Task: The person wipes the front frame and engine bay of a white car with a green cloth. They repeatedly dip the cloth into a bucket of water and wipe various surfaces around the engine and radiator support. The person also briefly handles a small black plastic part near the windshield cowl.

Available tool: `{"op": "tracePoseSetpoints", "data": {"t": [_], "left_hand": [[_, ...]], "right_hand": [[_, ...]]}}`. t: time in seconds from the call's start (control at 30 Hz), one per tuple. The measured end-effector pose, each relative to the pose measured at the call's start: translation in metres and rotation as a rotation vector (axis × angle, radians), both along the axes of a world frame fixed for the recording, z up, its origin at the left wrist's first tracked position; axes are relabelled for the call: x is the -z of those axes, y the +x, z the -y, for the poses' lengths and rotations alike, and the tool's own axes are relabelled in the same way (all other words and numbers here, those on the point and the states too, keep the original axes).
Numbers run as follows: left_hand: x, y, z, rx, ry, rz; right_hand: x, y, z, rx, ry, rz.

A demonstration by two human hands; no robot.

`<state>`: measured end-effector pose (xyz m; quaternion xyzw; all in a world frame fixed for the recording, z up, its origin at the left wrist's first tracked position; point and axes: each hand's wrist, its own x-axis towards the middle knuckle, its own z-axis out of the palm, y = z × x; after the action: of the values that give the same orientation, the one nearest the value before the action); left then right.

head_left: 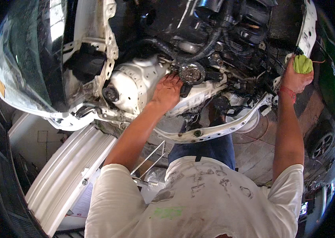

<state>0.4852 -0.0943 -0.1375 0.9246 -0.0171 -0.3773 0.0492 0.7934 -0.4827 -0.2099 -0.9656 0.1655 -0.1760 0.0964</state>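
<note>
A crumpled yellow-green cloth (303, 64) is bunched in my right hand (295, 79), whose fingers are closed round it. That hand is up against the white frame rail (307, 35) at the right side of the engine bay. My left hand (167, 92) lies with its fingers stretched over the white inner fender (193, 95), just left of a round dark part (192, 73) with a mottled face. Whether anything lies under its fingertips is hidden. Beside it, to the left, is the white strut tower (129, 85).
Dark hoses and engine parts (211, 43) fill the bay ahead. A curved white crossmember (211, 133) spans in front of my waist. The windshield (32, 59) is at left, a white slatted panel (70, 170) at lower left, and a wheel (322, 144) at right.
</note>
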Motion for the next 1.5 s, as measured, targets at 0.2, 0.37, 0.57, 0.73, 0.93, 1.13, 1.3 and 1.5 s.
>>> {"op": "tracePoseSetpoints", "data": {"t": [0.2, 0.37, 0.57, 0.73, 0.93, 1.13, 1.3, 1.5], "left_hand": [[0.011, -0.001, 0.002, -0.08, 0.063, 0.045], [-0.02, -0.023, 0.001, -0.049, 0.008, 0.122], [-0.068, -0.017, -0.01, -0.268, -0.243, 0.058], [-0.045, -0.013, -0.013, -0.184, -0.098, 0.316], [0.012, -0.012, -0.013, 0.036, 0.056, 0.019], [-0.004, -0.003, -0.004, -0.033, -0.026, 0.025], [0.004, 0.001, 0.012, -0.112, 0.203, -0.041], [0.033, 0.014, -0.002, -0.019, 0.167, 0.028]], "right_hand": [[-0.004, -0.001, -0.004, -0.007, 0.076, -0.002], [0.012, -0.002, 0.01, -0.246, 0.008, 0.234], [-0.015, 0.005, 0.017, -0.264, 0.297, 0.067], [-0.1, -0.073, -0.061, -0.491, 0.721, 0.035], [-0.142, -0.235, -0.243, -0.717, 1.112, -0.53], [-0.121, -0.217, -0.191, -0.444, 1.455, -0.386], [-0.083, -0.085, -0.034, -0.248, 0.716, 0.006], [-0.011, -0.002, 0.046, -0.294, 0.317, 0.023]]}}
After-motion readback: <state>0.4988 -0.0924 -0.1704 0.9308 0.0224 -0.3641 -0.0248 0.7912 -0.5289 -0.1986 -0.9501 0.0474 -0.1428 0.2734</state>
